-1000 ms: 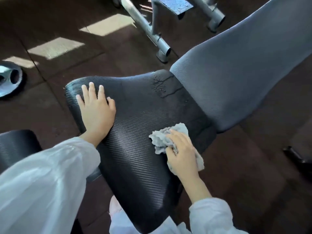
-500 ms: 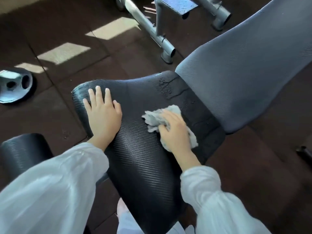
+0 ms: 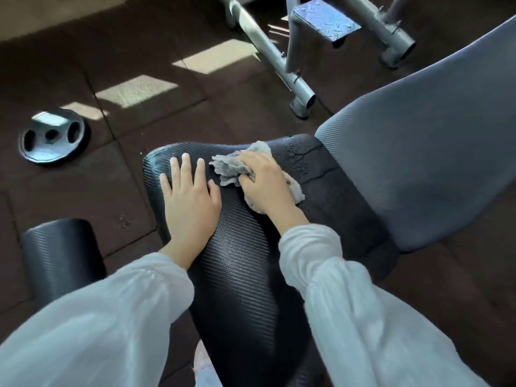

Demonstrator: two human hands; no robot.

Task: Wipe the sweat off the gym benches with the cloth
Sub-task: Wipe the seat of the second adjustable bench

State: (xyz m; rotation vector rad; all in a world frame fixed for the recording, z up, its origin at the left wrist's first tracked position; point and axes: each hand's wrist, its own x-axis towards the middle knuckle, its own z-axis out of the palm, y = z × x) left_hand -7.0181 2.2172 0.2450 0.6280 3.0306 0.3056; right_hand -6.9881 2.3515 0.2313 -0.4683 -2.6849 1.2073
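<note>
The black textured bench seat [image 3: 245, 269] fills the middle of the view, its grey backrest [image 3: 424, 152] rising to the right. Water drops and cracks show on the seat's far right corner [image 3: 301, 157]. My right hand [image 3: 265, 180] grips a crumpled grey cloth [image 3: 231, 167] and presses it on the far part of the seat. Flat on the seat's left edge lies my left hand [image 3: 190, 199], fingers straight, right beside the cloth.
A round weight plate [image 3: 53, 141] lies on the dark rubber floor at the left. A black roller pad [image 3: 61, 258] sits at the lower left. Grey metal frame legs [image 3: 293, 79] and a tread plate [image 3: 326, 20] stand beyond the bench.
My right hand has swept the cloth from the seat's near right side forward and left, up next to my left hand. The left hand has stayed put on the seat.
</note>
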